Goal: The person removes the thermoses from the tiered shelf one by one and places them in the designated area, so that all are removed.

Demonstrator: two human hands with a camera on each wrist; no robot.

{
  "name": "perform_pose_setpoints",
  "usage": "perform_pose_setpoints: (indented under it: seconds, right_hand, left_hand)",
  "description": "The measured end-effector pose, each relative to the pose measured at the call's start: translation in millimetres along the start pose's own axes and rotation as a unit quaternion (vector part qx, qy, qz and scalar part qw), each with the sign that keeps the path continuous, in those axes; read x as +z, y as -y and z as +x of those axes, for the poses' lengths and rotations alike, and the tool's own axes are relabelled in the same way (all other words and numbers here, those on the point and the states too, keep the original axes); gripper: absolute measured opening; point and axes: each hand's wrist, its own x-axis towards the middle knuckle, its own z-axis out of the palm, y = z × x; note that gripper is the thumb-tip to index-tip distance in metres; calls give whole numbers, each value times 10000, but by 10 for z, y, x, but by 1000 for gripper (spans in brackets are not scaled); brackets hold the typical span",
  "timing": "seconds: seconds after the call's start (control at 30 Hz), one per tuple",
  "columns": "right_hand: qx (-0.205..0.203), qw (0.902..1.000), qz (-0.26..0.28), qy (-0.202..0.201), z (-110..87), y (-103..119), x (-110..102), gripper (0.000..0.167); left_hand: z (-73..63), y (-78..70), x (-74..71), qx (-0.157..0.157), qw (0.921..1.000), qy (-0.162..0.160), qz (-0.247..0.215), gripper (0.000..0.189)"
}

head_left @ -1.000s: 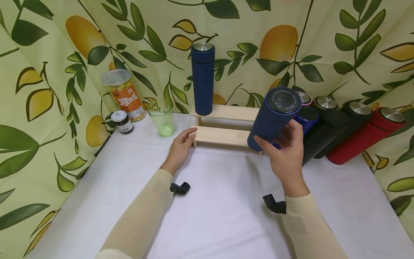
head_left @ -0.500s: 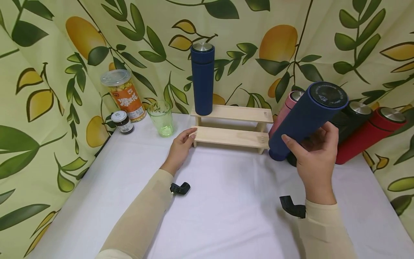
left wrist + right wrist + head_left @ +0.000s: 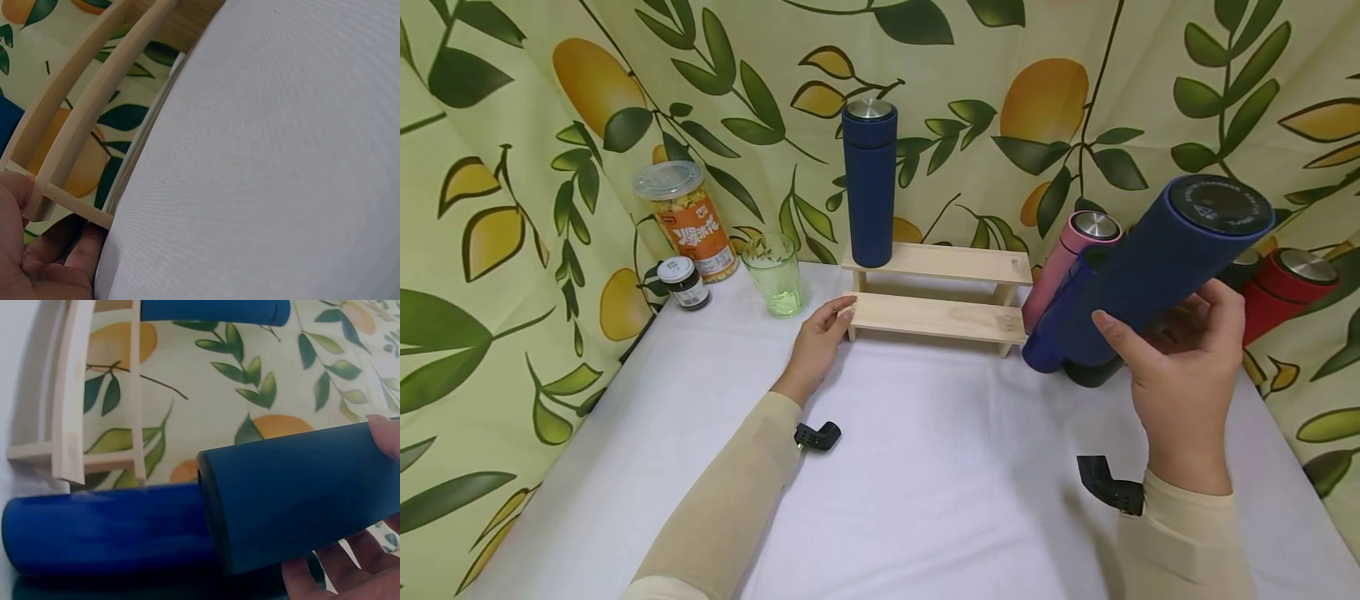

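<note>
My right hand (image 3: 1191, 392) grips a dark blue thermos flask (image 3: 1150, 275), tilted with its dark, printed end up toward the head camera. In the right wrist view, the flask's other end overlaps a glossy blue bottle (image 3: 106, 531); whether they touch I cannot tell. My left hand (image 3: 815, 350) pinches the left end of a two-step wooden rack (image 3: 936, 318), thumb above and fingers below in the left wrist view. On the rack's upper step, at its left, another dark blue thermos flask (image 3: 871, 183) with a steel-topped lid stands upright.
Right of the rack are a pink bottle (image 3: 1060, 262), a red bottle (image 3: 1292, 287) and dark bottles partly hidden by the held flask. At the back left stand a green glass (image 3: 775, 275), a small dark jar (image 3: 683, 283) and a snack tub (image 3: 692, 221). Patterned cloth hangs behind.
My right hand has carried the blue thermos flask rightward, away from the rack and across the bottles there, uncovering the pink one. The left hand stays at the rack's end.
</note>
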Motion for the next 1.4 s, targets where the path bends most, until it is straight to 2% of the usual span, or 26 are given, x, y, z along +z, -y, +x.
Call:
perform_pose_setpoints:
  seconds: [0.1,0.27,0.53,0.67,0.77,1.03,1.4]
  right_hand:
    - [104,9995,247,-135,22,16,-53,78]
    - [221,9988,214,-382,45,59,-140,79]
    - [432,9930,-750,-802,49,190,-261,76]
    - [500,9878,-1124,-959,57,222,-315,76]
    - [603,9852,-1205,-1062,79,216,-358,78]
    - [1016,9731,-1520,-1404,149,146,-439,78]
    - [1275,9686,-1537,-1480,243,-153,-540,79]
  left_hand:
    - [-1,-3,-2,-27,10000,19,-4,35]
    - [2,0,-4,-36,10000,23,5,35]
    - [-2,-2,6,55,9997,84,-223,36]
    - [-6,-9,8,39,9995,104,-304,36]
    - [-7,-9,5,68,9993,130,-335,36]
    - [-11,-15,-14,79,9992,155,-373,36]
    - [-10,-9,-19,53,9991,141,-404,36]
